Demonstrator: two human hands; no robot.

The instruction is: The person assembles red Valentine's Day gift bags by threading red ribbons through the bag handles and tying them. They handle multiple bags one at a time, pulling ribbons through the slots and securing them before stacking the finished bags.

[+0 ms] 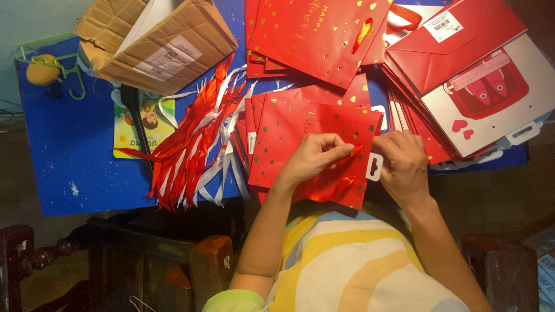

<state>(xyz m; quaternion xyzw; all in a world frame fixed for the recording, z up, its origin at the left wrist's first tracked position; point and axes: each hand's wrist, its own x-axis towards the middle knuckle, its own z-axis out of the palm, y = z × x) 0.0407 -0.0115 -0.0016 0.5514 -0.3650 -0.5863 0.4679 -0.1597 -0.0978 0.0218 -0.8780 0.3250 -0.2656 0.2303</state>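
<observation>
At the near edge of the blue desk (69, 150), right in front of your chest, lies the red gift bag (300, 138) speckled with gold hearts, flat on top of a small stack of the same kind. Your left hand (312, 159) rests on the bag's face, its grip pressed together on a strand of red ribbon (332, 188) that loops down over the bag's lower part. Your right hand (404, 162) sits at the bag's right edge, touching it beside a white hang tab (374, 166); its fingers are curled under, and you cannot tell whether they pinch anything. Just left of the bag lies a loose heap of red and white ribbons (196, 144), fanned across the desk. Behind that heap is an open cardboard box (156, 43). At the far side lies another stack of red bags (312, 34), and to the right a leaning pile of red and white bags (480, 86), its top one showing a red picture.
</observation>
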